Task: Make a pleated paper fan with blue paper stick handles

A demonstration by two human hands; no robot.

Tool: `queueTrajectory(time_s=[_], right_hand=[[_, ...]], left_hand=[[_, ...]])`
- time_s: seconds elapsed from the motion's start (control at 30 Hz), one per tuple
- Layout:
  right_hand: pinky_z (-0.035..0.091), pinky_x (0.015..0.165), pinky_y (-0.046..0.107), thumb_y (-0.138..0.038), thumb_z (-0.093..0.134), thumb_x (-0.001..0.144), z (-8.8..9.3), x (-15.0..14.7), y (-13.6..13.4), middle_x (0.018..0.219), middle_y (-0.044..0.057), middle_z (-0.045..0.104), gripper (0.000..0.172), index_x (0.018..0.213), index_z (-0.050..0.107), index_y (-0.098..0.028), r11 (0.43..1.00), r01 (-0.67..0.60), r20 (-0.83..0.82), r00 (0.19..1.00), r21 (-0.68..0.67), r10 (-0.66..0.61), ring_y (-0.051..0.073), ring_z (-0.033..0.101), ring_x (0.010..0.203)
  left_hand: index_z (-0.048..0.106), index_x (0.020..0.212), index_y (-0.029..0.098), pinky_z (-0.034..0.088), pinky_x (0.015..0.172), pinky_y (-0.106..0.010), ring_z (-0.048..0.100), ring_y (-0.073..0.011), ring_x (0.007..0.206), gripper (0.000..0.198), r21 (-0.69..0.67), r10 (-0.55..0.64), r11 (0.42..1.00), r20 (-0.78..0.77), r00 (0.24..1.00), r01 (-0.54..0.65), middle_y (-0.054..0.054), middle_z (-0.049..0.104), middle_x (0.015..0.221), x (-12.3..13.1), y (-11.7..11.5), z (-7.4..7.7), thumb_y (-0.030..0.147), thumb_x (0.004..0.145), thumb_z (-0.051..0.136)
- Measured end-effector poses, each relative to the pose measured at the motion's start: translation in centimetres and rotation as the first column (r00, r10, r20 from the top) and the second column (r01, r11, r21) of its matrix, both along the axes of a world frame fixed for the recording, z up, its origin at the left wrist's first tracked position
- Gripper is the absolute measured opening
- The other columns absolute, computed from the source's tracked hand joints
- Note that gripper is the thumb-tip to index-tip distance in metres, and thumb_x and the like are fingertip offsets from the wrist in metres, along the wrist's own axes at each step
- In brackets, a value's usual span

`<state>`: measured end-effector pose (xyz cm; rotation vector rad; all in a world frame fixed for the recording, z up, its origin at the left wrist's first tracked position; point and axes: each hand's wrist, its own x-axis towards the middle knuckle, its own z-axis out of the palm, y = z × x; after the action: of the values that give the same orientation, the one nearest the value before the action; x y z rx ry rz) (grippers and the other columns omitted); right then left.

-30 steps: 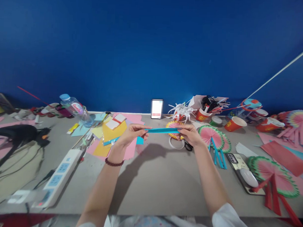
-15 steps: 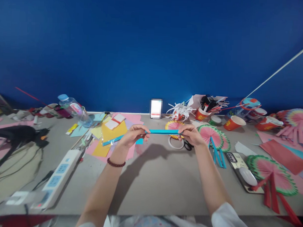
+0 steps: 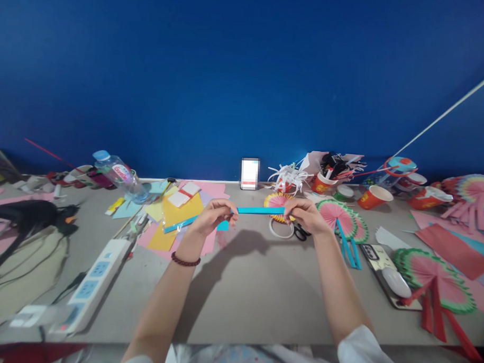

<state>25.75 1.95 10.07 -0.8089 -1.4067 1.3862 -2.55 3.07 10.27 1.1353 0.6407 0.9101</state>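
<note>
We see a narrow, flat strip of bright-blue paper (image 3: 260, 211) held level above the matte grey tabletop (image 3: 257, 298), its ends pinched by the bare left hand (image 3: 214, 216) and bare right hand (image 3: 306, 214); both forearms (image 3: 164, 300) reach forward, slanting inward.

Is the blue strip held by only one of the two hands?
No, the left hand pinches one end of the blue strip and the right hand pinches the other.
</note>
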Motion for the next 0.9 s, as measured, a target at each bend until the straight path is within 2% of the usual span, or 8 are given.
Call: queueTrajectory(time_s=[0.13, 0.27, 0.33, 0.4, 0.47, 0.6, 0.7, 0.9], right_hand=[[0.040, 0.045, 0.023, -0.020, 0.061, 0.067, 0.1, -0.1, -0.1, 0.057, 0.001, 0.060, 0.008, 0.064, 0.068, -0.017, 0.998, 0.022, 0.025, 0.999, 0.050, -0.024, 0.011, 0.051, 0.049], [0.038, 0.046, 0.023, -0.019, 0.059, 0.068, 0.4, 0.2, -0.3, 0.056, 0.000, 0.057, 0.009, 0.061, 0.065, -0.017, 0.997, 0.031, 0.048, 0.998, 0.073, -0.035, 0.011, 0.049, 0.049], [0.038, 0.047, 0.023, -0.020, 0.058, 0.069, 0.6, 0.4, -0.4, 0.057, 0.000, 0.058, 0.010, 0.061, 0.065, -0.017, 0.997, 0.008, 0.062, 0.998, 0.081, -0.013, 0.011, 0.049, 0.050], [0.039, 0.048, 0.023, -0.020, 0.057, 0.071, 0.8, 0.3, -0.5, 0.058, 0.001, 0.058, 0.012, 0.063, 0.066, -0.017, 0.995, -0.058, 0.108, 0.993, 0.085, 0.048, 0.011, 0.050, 0.051], [0.040, 0.050, 0.023, -0.018, 0.056, 0.071, 1.1, -0.1, -0.7, 0.057, 0.000, 0.058, 0.013, 0.065, 0.067, -0.016, 0.986, -0.146, 0.164, 0.978, 0.079, 0.132, 0.011, 0.050, 0.051], [0.042, 0.051, 0.022, -0.014, 0.054, 0.070, 1.6, -1.8, -1.1, 0.059, 0.000, 0.058, 0.014, 0.067, 0.068, -0.016, 0.958, -0.287, 0.238, 0.932, 0.027, 0.273, 0.010, 0.051, 0.052], [0.041, 0.050, 0.020, -0.012, 0.052, 0.069, 1.8, -2.8, -1.3, 0.061, 0.000, 0.058, 0.016, 0.068, 0.068, -0.015, 0.950, -0.311, 0.289, 0.911, 0.012, 0.295, 0.009, 0.051, 0.052], [0.043, 0.053, 0.020, -0.016, 0.053, 0.076, 1.0, -3.3, -1.4, 0.067, 0.000, 0.060, 0.015, 0.085, 0.065, -0.017, 0.974, -0.226, 0.367, 0.908, 0.021, 0.203, 0.010, 0.054, 0.057]], left_hand=[[0.067, 0.064, 0.013, 0.044, 0.049, -0.022, 0.056, -0.0108, 0.046, 0.007, 0.019, 0.011, 1.000, 0.019, 1.000, -0.012, -0.003, 0.062, 0.058, 0.0, 0.0, -0.2, 0.020, 0.066, 0.064], [0.069, 0.060, 0.012, 0.045, 0.050, -0.027, 0.056, -0.0149, 0.047, 0.025, 0.111, -0.094, 0.989, -0.032, 0.995, 0.097, -0.007, 0.060, 0.053, -1.6, 0.2, 0.0, 0.035, 0.067, 0.062], [0.072, 0.072, 0.012, 0.038, 0.041, -0.025, 0.044, -0.0112, 0.034, 0.027, 0.127, -0.102, 0.985, -0.085, 0.991, 0.112, -0.001, 0.049, 0.038, -2.5, 0.3, 0.3, 0.036, 0.071, 0.059], [0.072, 0.083, 0.013, 0.035, 0.041, -0.023, 0.041, -0.0089, 0.035, 0.026, 0.177, 0.025, 0.984, -0.170, 0.985, 0.006, 0.002, 0.047, 0.039, -2.7, 0.3, 0.8, 0.033, 0.077, 0.057], [0.072, 0.089, 0.015, 0.042, 0.050, -0.022, 0.051, -0.0098, 0.048, 0.024, 0.215, 0.136, 0.973, -0.238, 0.962, -0.085, 0.000, 0.057, 0.052, -1.9, 0.0, 1.1, 0.033, 0.078, 0.059], [0.071, 0.096, 0.014, 0.050, 0.071, -0.027, 0.064, -0.0166, 0.074, 0.033, 0.143, -0.051, 0.984, -0.339, 0.939, 0.105, -0.007, 0.071, 0.078, 1.7, -1.2, 0.9, 0.038, 0.075, 0.066], [0.073, 0.093, 0.015, 0.049, 0.078, -0.028, 0.065, -0.0189, 0.084, 0.033, 0.085, -0.174, 0.973, -0.333, 0.927, 0.214, -0.009, 0.072, 0.095, 3.9, -2.1, 0.4, 0.039, 0.071, 0.070], [0.073, 0.084, 0.011, 0.051, 0.070, -0.026, 0.065, -0.0148, 0.067, 0.036, -0.122, -0.154, 0.983, -0.173, 0.973, 0.134, -0.010, 0.072, 0.079, 4.8, -2.3, -0.4, 0.036, 0.059, 0.080]])
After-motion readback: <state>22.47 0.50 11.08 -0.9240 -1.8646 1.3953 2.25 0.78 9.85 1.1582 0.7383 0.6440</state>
